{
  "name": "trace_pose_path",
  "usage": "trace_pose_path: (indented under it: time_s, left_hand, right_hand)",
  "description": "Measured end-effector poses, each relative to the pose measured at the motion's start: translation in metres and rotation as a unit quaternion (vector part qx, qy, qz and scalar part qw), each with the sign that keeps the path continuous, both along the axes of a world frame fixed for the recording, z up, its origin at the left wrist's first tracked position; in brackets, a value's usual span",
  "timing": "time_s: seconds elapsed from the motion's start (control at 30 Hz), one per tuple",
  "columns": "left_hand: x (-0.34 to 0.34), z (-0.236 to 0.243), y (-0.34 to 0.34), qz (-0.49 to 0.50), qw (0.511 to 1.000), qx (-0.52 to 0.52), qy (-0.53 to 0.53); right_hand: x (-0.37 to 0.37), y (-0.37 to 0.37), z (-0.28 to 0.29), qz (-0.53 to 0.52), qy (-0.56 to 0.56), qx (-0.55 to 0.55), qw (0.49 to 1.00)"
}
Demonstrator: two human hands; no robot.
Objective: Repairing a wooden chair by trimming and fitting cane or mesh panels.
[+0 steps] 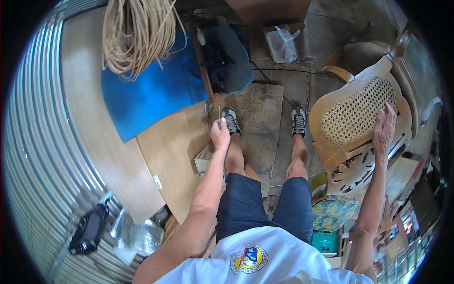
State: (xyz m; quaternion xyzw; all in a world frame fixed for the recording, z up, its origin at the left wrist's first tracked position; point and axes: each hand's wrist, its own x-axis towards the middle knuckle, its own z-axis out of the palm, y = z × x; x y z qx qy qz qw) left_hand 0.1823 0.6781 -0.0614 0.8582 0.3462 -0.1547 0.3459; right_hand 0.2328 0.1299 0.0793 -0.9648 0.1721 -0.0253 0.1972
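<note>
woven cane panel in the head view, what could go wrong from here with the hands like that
The right hand lies at the edge of the woven cane panel; leaning hard there might strain or crack strands. The left hand grips a thin rod close to the left shoe; if it slipped, it could fall on the foot.
</note>
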Motion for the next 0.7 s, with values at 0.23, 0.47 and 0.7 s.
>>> trace_pose_path:
  time_s: [0.23, 0.47, 0.7]
  left_hand:
    - [0.116, -0.082, 0.101, -0.081, 0.989, 0.063, -0.103]
    - [0.196, -0.123, 0.100, -0.204, 0.975, 0.037, -0.076]
    - [0.223, -0.171, 0.083, -0.390, 0.915, 0.087, -0.057]
  right_hand:
    - [-0.013, 0.249, 0.014, -0.001, 0.109, 0.317, 0.942]
    - [-0.050, 0.408, -0.106, 0.144, 0.285, 0.328, 0.889]
    - [-0.035, 0.462, -0.172, 0.124, 0.272, 0.344, 0.890]
